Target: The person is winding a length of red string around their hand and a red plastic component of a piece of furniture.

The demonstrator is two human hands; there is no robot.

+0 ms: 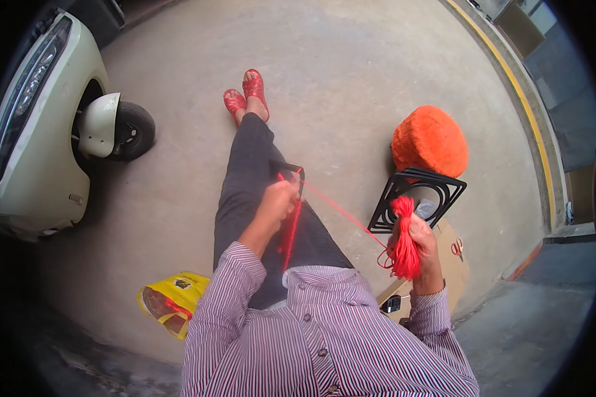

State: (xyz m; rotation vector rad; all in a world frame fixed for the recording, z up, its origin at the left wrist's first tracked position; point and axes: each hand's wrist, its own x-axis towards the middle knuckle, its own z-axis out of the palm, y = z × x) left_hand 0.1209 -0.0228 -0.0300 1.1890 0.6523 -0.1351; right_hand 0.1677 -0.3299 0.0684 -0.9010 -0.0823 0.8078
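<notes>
Above my lap, my left hand (279, 200) is closed on a black frame (283, 169), whose far corner sticks out past the fingers. One side of this frame looks wrapped in red cord (291, 235), slightly blurred. My right hand (422, 243) grips a thick looped hank of red cord (404, 248), held out to the right. A single taut red strand (341, 210) runs between the hank and the frame at my left hand. Small loose loops hang beside the hank.
Black openwork square frames (451, 182) and an orange plush stool (430, 142) stand at right. Red-handled scissors (457, 248) lie on cardboard (451, 270), with a small black device (391, 304) nearby. A yellow bag (191, 286) sits left; a white vehicle (53, 126) stands beyond.
</notes>
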